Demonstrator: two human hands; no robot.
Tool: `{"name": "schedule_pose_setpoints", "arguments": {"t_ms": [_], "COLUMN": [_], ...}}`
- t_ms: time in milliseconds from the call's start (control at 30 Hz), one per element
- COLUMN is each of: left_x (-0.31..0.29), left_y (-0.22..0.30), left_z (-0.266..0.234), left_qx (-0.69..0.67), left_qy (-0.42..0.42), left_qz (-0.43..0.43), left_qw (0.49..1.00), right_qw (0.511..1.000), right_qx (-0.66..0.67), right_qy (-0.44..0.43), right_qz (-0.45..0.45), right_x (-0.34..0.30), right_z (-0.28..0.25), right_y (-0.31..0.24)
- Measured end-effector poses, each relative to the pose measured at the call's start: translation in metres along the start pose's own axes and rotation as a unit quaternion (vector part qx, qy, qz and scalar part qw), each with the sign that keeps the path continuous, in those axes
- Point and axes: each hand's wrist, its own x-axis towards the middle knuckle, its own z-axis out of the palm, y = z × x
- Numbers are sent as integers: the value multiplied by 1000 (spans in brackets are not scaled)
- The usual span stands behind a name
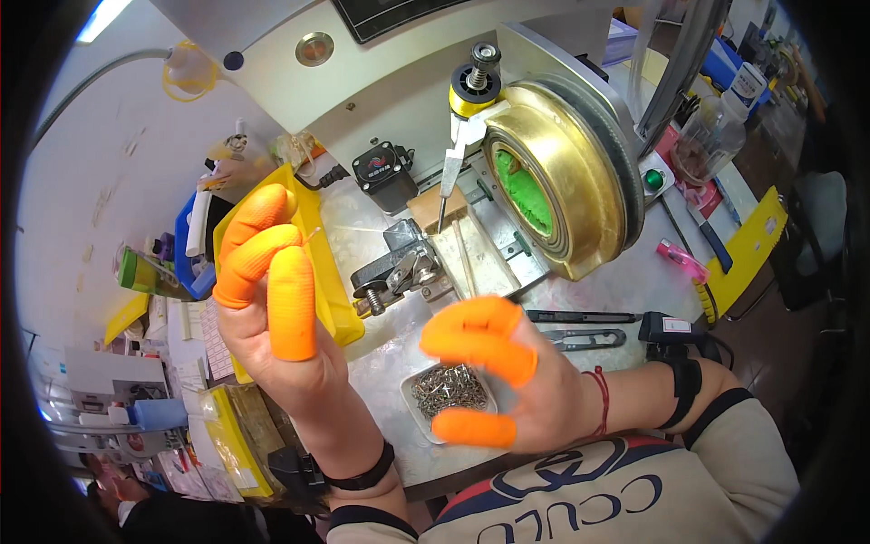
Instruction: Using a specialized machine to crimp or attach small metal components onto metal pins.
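Left hand (276,317) pinches a thin bit (313,233) at its fingertips (292,272), left of the dish (407,388). Right hand (544,390) hangs by the dish, fingers (480,340) apart.

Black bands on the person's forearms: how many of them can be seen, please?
2. One black band circles the left forearm; the other black band circles the right forearm, between the red bracelet and the sleeve. Sleeves may hide more.

Worktop (377,364): you have room between yellow bin (333,295) and white dish (420,421).
Brass wheel (584,181): blocks you right of the metal fixture (393,277).
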Motion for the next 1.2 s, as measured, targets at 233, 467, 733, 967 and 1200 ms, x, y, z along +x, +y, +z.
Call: {"name": "schedule_pose_setpoints", "arguments": {"t_ms": [233,467,733,967,1200], "left_x": [-11,-11,-3,-3,-1], "left_y": [-2,-6,3,2,2], "left_z": [12,13,2,-2,1], "left_qx": [161,165,155,166,208], "left_qy": [-133,-137,-191,-202,-195], "left_qz": [-115,-126,-163,-149,-127], "left_qw": [971,969,955,954,950], "right_qw": [914,956,961,961,967], "right_qx": [347,247,196,216,195], "right_qy": [110,121,136,124,122], "right_qz": [177,101,139,122,108], "right_x": [29,36,38,38,39], "right_z": [-1,1,-4,-3,-3], "right_y": [25,38,43,47,50]}}
